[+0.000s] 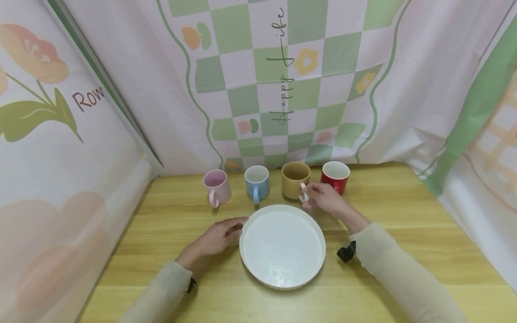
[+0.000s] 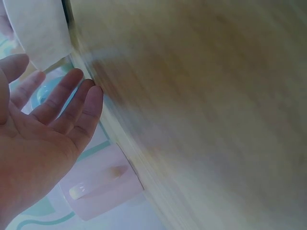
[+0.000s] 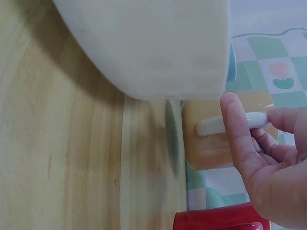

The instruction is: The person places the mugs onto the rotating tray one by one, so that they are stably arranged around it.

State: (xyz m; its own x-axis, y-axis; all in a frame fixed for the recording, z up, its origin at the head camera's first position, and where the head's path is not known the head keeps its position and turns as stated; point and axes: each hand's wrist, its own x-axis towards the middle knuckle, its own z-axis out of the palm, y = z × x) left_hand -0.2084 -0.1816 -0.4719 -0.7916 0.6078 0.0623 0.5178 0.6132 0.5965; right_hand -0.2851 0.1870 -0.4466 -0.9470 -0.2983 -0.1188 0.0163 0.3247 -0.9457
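The right hand (image 1: 323,196) is at the handle of the mustard-yellow mug (image 1: 291,187), which stands at the back of the table. In the right wrist view the fingers close around the mug's white handle (image 3: 213,126), with a fingertip on its upper end. A round white tray (image 1: 282,251) with a low rim lies in front of the mugs. Beside its left edge is the left hand (image 1: 213,237), fingers loosely extended and holding nothing. Its fingertips are close to the rim; whether they touch it I cannot tell.
A pink mug (image 1: 220,189), a light blue mug (image 1: 261,184) and a red mug (image 1: 341,184) stand in the same row on the wooden table (image 1: 161,224). The red one is just right of the right hand. A patterned curtain (image 1: 238,27) hangs behind.
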